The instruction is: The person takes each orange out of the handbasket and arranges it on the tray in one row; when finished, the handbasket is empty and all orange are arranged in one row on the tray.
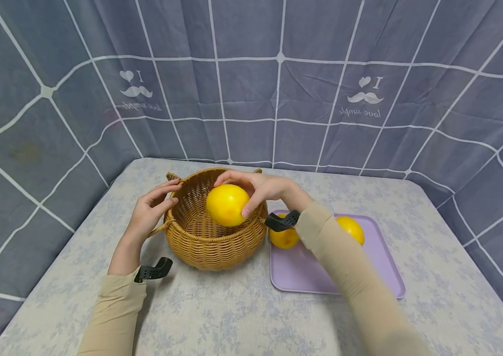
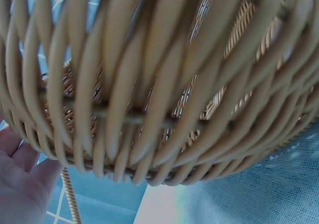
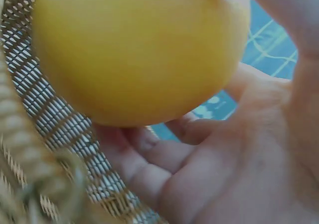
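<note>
Over the basket's mouth, center-left of the counter (image 1: 242, 316), the right hand (image 1: 262, 190) holds a yellow fruit (image 1: 227, 204), fingers curled over its top and far side, thumb on the near side. Wrist view agrees: fruit sits against fingers and palm w/ woven wall right behind it. Fruit looks level w/ the rim, not yet down inside.

The left hand (image 1: 151, 211) rests on the wicker basket (image 1: 209, 247) at its left rim, fingers straight-ish and laid against the weave, near the left handle. It seems to steady the basket, not gripping; nothing is held in it.

To the right, touching or just beside the basket, sits a purple tray (image 1: 305, 277) w/ two more yellow fruits: one (image 1: 283, 238) at the tray's near-left corner, partly behind the wrist camera mount, another (image 1: 352, 229) further right, half hidden by the sleeve.

Step in hand, as judged: placing fruit into the basket, approx first of three, since basket interior looks bare. Next move calls for lowering the fruit past the rim to the bottom, then loosening the fingers w/o dropping it from height, left hand keeping the basket from sliding.
</note>
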A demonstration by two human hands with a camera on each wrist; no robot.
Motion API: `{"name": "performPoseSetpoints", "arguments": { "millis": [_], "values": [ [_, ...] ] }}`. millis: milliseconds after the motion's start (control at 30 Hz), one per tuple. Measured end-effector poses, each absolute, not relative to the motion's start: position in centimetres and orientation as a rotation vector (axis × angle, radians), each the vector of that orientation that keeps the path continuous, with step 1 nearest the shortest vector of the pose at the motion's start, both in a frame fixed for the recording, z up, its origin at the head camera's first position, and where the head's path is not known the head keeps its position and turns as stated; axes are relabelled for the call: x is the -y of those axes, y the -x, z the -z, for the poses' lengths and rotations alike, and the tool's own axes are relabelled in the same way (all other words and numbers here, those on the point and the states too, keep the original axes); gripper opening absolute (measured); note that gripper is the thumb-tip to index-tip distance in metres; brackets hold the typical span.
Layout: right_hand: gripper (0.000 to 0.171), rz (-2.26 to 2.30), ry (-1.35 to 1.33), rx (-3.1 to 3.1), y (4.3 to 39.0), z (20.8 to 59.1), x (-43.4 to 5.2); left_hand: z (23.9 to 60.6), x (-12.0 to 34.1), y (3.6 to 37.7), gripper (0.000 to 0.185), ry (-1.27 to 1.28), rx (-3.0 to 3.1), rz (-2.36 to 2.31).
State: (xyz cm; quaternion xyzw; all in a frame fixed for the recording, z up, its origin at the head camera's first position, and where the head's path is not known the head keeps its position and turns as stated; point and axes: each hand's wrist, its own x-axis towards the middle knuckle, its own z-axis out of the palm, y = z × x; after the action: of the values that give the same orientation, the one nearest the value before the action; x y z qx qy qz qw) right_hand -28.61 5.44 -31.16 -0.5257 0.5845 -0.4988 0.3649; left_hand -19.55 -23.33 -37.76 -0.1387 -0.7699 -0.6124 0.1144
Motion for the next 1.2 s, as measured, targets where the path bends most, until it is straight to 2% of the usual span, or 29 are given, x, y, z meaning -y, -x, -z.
{"name": "performPoseSetpoints", "arguments": {
  "millis": [500,867,1200],
  "values": [
    [0.07,1.516,1.41,-1.618,26.9,30.2,-14.4,37.8,23.3,19.7,0.037,0.406,2.252,1.813],
    [0.071,1.625,1.352,-1.737,25.2,30.5,-21.9,37.7,23.4,19.5,0.038,0.386,2.272,1.8],
    [0.073,1.721,1.299,-1.846,23.5,32.9,-27.9,37.7,23.4,19.5,0.038,0.395,2.273,1.795]
  ]
}}
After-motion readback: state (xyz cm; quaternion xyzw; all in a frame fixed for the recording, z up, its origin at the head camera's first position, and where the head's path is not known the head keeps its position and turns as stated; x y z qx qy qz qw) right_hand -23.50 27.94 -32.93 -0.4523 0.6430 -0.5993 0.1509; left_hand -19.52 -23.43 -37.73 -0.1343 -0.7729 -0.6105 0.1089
